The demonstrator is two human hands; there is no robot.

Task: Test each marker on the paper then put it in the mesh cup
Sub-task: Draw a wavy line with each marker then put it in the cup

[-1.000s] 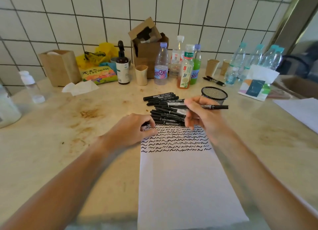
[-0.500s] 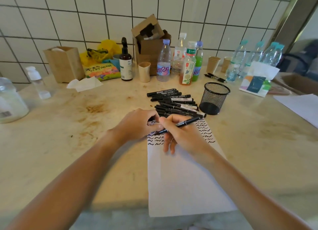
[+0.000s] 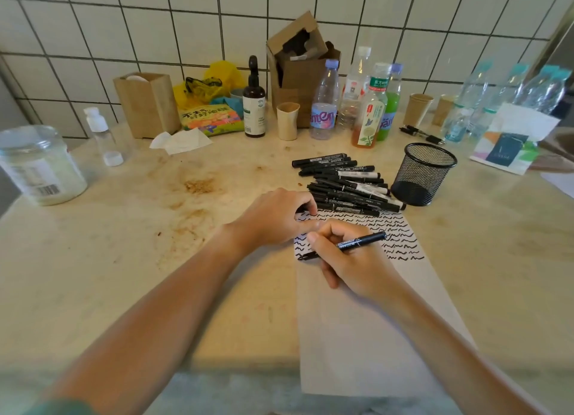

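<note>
On the stained surface (image 3: 93, 259), going left to right, stand a plastic jar (image 3: 40, 166), a small bottle (image 3: 99, 132), a brown box (image 3: 146, 104), a snack bag (image 3: 211, 119), a dark pump bottle (image 3: 254, 104) and a paper cup (image 3: 288, 121). The left hand (image 3: 276, 219) rests on the paper (image 3: 357, 321) with fingers curled around something small and dark that cannot be made out, just beside the right hand (image 3: 351, 259), whose fingers are closed around one marker (image 3: 357, 243), its tip on the paper below rows of squiggles. Beyond lies a pile of markers (image 3: 344, 184) too overlapped to count, then one mesh cup (image 3: 424, 174), with no marker visible inside.
</note>
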